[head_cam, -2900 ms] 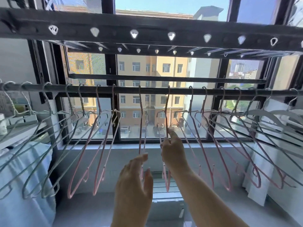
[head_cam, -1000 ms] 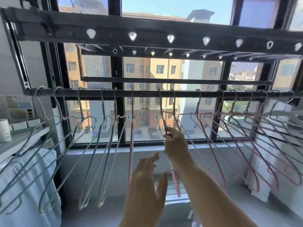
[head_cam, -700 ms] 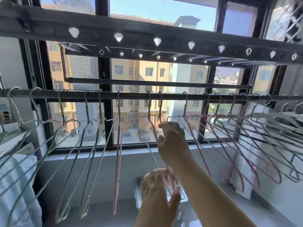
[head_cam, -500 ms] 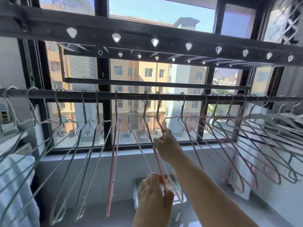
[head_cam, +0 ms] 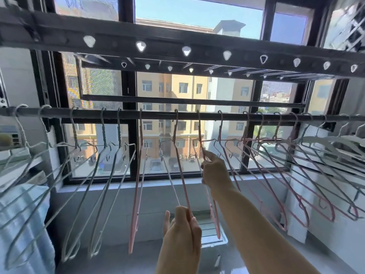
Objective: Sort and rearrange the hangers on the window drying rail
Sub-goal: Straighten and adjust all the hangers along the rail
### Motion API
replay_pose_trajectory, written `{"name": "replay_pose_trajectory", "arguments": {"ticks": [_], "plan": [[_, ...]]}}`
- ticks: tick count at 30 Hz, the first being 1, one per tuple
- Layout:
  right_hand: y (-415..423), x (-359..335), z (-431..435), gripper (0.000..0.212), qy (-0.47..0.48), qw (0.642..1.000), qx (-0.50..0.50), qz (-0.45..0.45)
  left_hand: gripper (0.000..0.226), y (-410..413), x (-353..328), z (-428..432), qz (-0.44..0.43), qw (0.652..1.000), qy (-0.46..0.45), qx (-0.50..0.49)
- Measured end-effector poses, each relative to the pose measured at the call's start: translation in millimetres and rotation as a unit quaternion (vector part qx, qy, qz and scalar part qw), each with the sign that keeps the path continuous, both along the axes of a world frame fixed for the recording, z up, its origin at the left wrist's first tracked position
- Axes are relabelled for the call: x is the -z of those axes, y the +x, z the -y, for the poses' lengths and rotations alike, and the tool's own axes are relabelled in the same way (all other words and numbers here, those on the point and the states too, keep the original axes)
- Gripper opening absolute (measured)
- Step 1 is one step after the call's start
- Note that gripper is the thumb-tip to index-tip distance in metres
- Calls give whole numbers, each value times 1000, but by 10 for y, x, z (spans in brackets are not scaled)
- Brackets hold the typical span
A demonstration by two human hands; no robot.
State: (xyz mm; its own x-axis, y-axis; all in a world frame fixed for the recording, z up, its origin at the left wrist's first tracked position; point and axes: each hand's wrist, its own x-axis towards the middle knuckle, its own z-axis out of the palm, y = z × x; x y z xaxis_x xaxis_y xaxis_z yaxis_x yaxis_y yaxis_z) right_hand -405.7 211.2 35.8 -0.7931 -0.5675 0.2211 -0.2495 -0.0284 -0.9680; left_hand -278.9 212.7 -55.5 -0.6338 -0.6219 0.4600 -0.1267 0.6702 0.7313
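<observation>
The dark drying rail (head_cam: 158,115) ran straight across the window, and everything hung off it by the hooks: pale wire hangers (head_cam: 94,184) bunched toward the left, pink hangers (head_cam: 262,175) from the middle to the right, most swung sideways.

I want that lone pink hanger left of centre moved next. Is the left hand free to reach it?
Probably not yet: the left hand is gripping the bottom of another hanger. Once released, the lone pink hanger hangs just leftward, nothing between.

no legible text, label, brand, number or sign anywhere in view
</observation>
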Motion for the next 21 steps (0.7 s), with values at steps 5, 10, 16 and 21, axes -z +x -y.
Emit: {"name": "replay_pose_trajectory", "arguments": {"ticks": [5, 10, 16, 21], "plan": [[-28, 7, -23, 45, 16, 1000, 3, -18, 13, 34, 8, 16, 11, 1000, -9, 6], [7, -23, -12, 43, 152, 970, 69, -175, 32, 175, -110, -29, -8, 1000, -22, -13], [592, -169, 152, 34, 13, 925, -9, -380, 55, 595, -536, 189, -116, 959, -180, -185], [882, -81, 483, 41, 150, 945, -151, -250, 55, 740, -405, 332, -51, 976, -100, -189]]}}
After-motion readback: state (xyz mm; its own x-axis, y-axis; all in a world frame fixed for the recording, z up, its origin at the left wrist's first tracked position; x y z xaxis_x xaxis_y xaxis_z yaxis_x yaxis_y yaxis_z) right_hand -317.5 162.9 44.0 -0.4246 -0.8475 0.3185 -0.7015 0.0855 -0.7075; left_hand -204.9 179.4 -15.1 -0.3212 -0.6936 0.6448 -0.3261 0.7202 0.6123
